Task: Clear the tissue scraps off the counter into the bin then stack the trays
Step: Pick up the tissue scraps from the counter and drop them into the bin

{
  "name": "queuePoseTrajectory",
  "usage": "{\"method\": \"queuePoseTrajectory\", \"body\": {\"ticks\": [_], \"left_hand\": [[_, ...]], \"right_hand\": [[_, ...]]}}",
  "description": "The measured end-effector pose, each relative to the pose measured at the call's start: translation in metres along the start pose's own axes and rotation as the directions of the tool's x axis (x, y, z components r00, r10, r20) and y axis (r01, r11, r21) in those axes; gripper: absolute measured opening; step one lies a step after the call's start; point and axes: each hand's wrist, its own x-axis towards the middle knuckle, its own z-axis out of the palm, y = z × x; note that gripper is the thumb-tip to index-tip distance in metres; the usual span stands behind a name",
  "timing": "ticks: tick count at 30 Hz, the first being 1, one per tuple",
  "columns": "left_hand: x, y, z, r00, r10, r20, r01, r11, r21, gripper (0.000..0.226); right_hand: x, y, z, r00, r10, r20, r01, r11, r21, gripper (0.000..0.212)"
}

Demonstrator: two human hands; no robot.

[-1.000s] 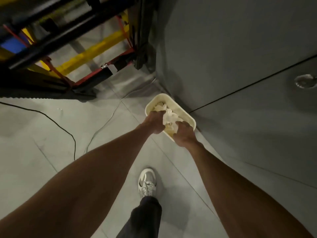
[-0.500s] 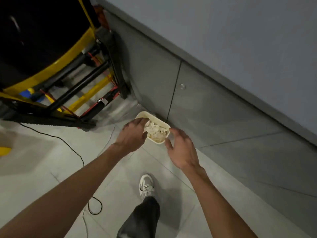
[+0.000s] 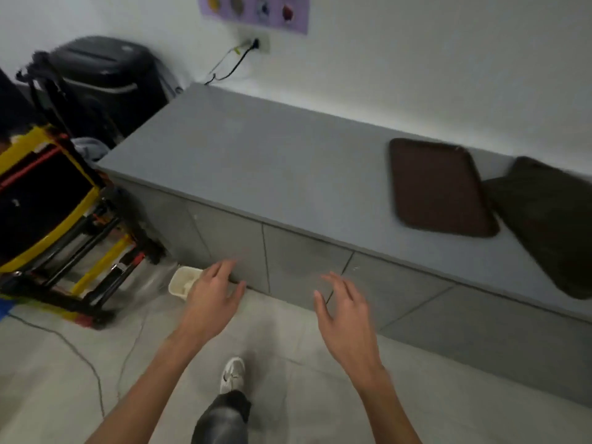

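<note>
Your left hand point(image 3: 211, 299) and right hand point(image 3: 347, 322) hang apart above the floor, fingers loosely spread, holding nothing. The cream bin point(image 3: 183, 281) with tissue scraps inside sits on the floor against the counter point(image 3: 256, 161) base, just beyond your left fingers. Two brown trays point(image 3: 439, 187) lie side by side on the countertop, the right one point(image 3: 551, 219) overhanging its edge.

Soft even light, motion blur, bowed edges

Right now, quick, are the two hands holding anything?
Left hand: open, fingers spread, holding nothing.
Right hand: open, fingers spread, holding nothing.
</note>
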Motion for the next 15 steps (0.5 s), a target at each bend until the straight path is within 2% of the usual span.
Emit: {"method": "queuePoseTrajectory", "body": {"ticks": [3,6,11,15], "left_hand": [[-0.018,0.081,0.010,0.998,0.058,0.036,-0.056,0.996,-0.063,0.049],[-0.027,0.159,0.025,0.981,0.180,0.078,-0.168,0.976,-0.137,0.048],[-0.018,0.275,0.074,0.926,0.354,0.130,-0.327,0.926,-0.187,0.041],[0.000,0.362,0.132,0.870,0.456,0.185,-0.423,0.885,-0.193,0.037]], "right_hand": [[-0.033,0.039,-0.075,0.991,0.075,-0.114,-0.078,0.997,-0.018,0.037],[-0.058,0.077,-0.146,0.960,0.163,-0.228,-0.168,0.986,-0.004,0.036],[-0.089,0.157,-0.237,0.868,0.303,-0.393,-0.328,0.945,0.004,0.034],[-0.098,0.233,-0.296,0.781,0.412,-0.469,-0.438,0.897,0.059,0.032]]}}
